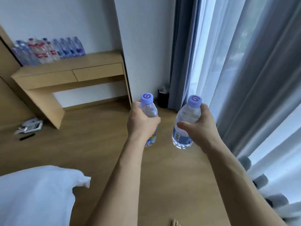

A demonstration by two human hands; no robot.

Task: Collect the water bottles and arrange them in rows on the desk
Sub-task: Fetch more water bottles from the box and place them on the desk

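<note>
On the desk [97,58], at its left end against the wall, the shelved bottles [48,49] stand packed in rows, some with red labels, some with blue, all blurred. To the right of the desk and nearer the camera, the left hand [141,123] reaches out over the wooden floor [91,144] on a nearly straight forearm, its back turned up. Its fingers [154,119] are curled tight round the upper body of the left bottle [149,108]. That bottle is upright and clear, with a lilac cap bearing a pale swirl, and a colourful label shows below the wrist. Farther right of the desk, the right hand [200,126] is held at the same height, palm facing inward. Its thumb [185,125] is pressed across the front of the right bottle [187,116], while the other fingers wrap behind, out of sight. This bottle leans slightly left and has the same lilac swirl cap, clear ribbed shoulders and a blue label with a barcode. The two carried bottles are apart, both well away from the desk, with grey curtains [244,79] beyond them.
</note>
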